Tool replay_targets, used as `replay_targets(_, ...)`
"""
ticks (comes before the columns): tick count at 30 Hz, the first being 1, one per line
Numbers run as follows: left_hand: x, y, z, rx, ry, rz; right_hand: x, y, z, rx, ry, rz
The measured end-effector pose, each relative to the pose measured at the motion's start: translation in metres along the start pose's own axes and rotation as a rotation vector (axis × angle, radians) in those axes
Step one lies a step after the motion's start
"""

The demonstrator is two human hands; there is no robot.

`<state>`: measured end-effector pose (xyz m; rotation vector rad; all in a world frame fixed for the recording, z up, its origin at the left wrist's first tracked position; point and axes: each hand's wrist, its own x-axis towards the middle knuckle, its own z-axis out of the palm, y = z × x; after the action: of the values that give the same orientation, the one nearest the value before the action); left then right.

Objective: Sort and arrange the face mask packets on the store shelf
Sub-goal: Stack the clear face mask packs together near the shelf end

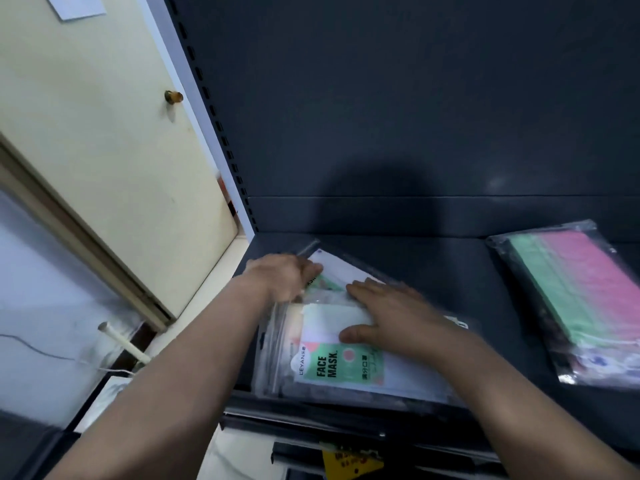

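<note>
Head view, clear face mask packet [341, 367], green-labelled, white inside, lying flat

This looks like a shop. A dark grey metal display shelf [450, 271] hangs off a slotted upright rail [221, 133]. Clear plastic face mask packets [341, 367] with punched hang holes lie on it. A yellow printed shelf-edge label [351, 460] sits below.
</note>
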<state>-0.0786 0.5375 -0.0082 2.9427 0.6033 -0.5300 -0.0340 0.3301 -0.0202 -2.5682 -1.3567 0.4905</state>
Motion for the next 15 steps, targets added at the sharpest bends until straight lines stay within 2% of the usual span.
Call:
replay_targets(3,-0.005,-0.012,0.0,0.098,-0.001,-0.034,0.004,-0.003,0.002,-0.005,0.058,-0.038)
replay_targets(5,-0.005,-0.019,0.008,-0.054,0.036,0.097,0.007,-0.005,0.003,-0.02,0.086,-0.043)
replay_targets(7,-0.003,-0.02,0.014,-0.209,-0.005,0.174,0.007,-0.006,0.004,-0.041,0.079,-0.035)
replay_targets(9,0.006,-0.023,0.014,-0.217,-0.027,0.132,0.003,-0.007,0.004,-0.034,0.048,-0.024)
replay_targets(12,0.02,-0.028,0.014,-0.081,-0.034,0.065,-0.003,-0.011,0.004,0.024,-0.002,-0.007)
replay_targets(15,0.032,-0.03,0.016,-0.1,-0.013,-0.012,0.002,-0.017,0.007,0.028,0.034,-0.016)
